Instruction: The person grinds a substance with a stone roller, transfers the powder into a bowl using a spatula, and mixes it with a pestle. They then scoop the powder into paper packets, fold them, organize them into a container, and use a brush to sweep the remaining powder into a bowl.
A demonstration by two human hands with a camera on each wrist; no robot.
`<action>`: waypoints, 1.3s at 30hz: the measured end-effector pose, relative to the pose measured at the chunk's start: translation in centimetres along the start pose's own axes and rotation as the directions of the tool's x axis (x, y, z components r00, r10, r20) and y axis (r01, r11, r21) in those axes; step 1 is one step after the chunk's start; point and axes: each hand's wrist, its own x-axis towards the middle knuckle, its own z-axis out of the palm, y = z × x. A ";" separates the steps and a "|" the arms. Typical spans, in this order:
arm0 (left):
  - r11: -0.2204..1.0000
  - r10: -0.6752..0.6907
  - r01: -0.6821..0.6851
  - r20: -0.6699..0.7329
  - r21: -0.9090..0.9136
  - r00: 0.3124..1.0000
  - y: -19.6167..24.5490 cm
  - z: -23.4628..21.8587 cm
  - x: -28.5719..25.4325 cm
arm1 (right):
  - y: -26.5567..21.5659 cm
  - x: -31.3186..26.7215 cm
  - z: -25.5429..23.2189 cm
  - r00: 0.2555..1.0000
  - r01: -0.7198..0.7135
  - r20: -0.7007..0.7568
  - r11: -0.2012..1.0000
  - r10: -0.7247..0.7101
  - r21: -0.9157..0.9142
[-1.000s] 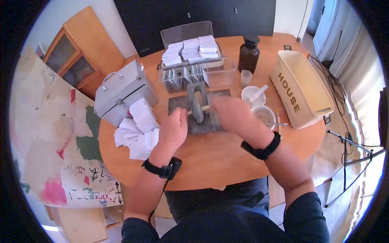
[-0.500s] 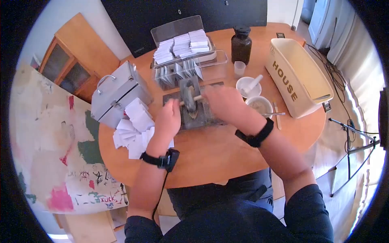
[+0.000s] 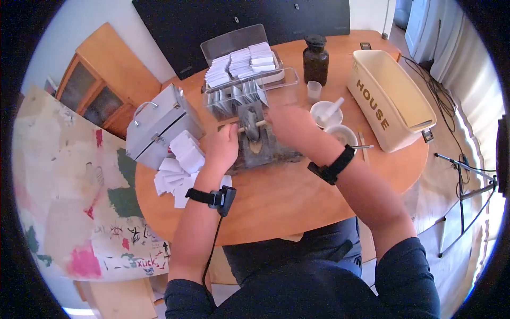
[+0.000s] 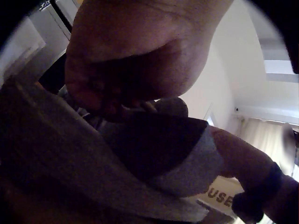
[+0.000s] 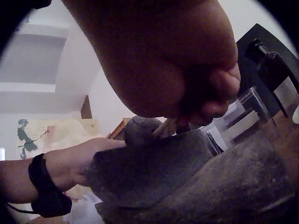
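Observation:
A stone grinding wheel (image 3: 251,127) stands on edge in a narrow dark stone trough (image 3: 256,150), near its far end. Some tan material lies in the trough's near end. Through the wheel runs a pale wooden axle (image 3: 260,124). My left hand (image 3: 221,149) grips the axle's left end with curled fingers. At its right end my right hand (image 3: 297,127) grips the axle, covering it from above. In the right wrist view the axle (image 5: 161,127) shows beside the wheel (image 5: 139,130), below the curled fingers. The trough rests on a wide dark slab (image 3: 281,153).
White packets (image 3: 180,173) and a grey metal case (image 3: 162,125) lie left. Behind the trough stand clear boxes (image 3: 287,85) of packets. To the right are a white mortar (image 3: 317,112) with pestle (image 3: 333,110), a bowl (image 3: 348,133), a dark jar (image 3: 316,66) and a cream bin (image 3: 380,101).
Both hands have rolled the wheel away from my body, toward the trough's far end, uncovering the near end. Their grip on the axle stays the same. The head view has shifted slightly.

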 end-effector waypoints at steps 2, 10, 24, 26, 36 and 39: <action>1.000 -0.003 0.003 0.024 0.020 1.000 0.6 -0.5 -1.1 | -0.2 -1.3 -0.5 1.000 0.028 -0.001 0.999 -0.028 0.030; 1.000 -0.021 0.021 -0.027 -0.018 0.999 2.7 -1.5 -4.1 | -0.3 -3.4 -0.1 0.989 0.129 -0.078 0.990 -0.125 0.057; 0.989 -0.120 0.129 0.122 -0.069 0.985 1.9 -1.8 -3.5 | -1.1 -3.2 -1.1 0.995 0.090 -0.048 0.995 -0.088 0.052; 0.982 -0.151 0.165 0.152 -0.088 0.977 1.9 -1.6 -3.6 | -0.9 -2.7 -0.8 0.995 0.087 -0.046 0.996 -0.086 0.033; 0.999 -0.038 0.039 0.018 -0.028 0.999 0.7 -0.5 -1.2 | -0.5 -0.8 -0.4 0.999 0.048 -0.012 0.999 -0.047 0.015; 0.999 -0.048 0.049 0.044 -0.013 0.998 2.0 -1.5 -2.7 | -1.1 -2.8 -0.9 0.998 0.063 -0.029 0.997 -0.062 0.044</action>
